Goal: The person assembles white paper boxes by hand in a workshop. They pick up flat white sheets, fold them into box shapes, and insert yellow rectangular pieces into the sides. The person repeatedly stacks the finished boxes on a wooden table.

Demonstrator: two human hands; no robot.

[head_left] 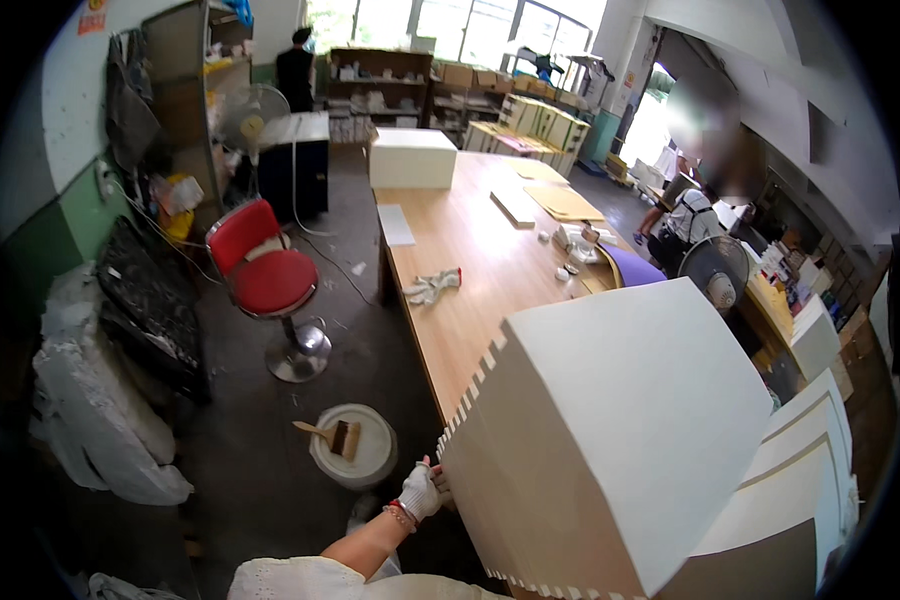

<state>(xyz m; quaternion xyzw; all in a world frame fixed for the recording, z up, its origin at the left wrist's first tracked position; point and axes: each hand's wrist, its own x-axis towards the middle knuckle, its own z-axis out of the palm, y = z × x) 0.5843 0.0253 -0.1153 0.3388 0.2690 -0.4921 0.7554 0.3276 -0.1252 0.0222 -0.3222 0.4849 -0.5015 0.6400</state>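
Note:
A large white block, which looks like a stack of paper sheets with notched edges, stands tilted in the near right, covering the near part of the wooden table. My left hand, in a white glove with bare fingertips and a bracelet at the wrist, grips the block's lower left edge. Some of its fingers are hidden at that edge. My right hand does not show. Beyond the block, a loose white work glove lies near the table's left edge.
A lidded white bucket with a wide brush on top stands left of the table. Behind it is a red swivel chair. Another white stack sits at the table's far end. Stepped white stacks are at the right. People stand farther back.

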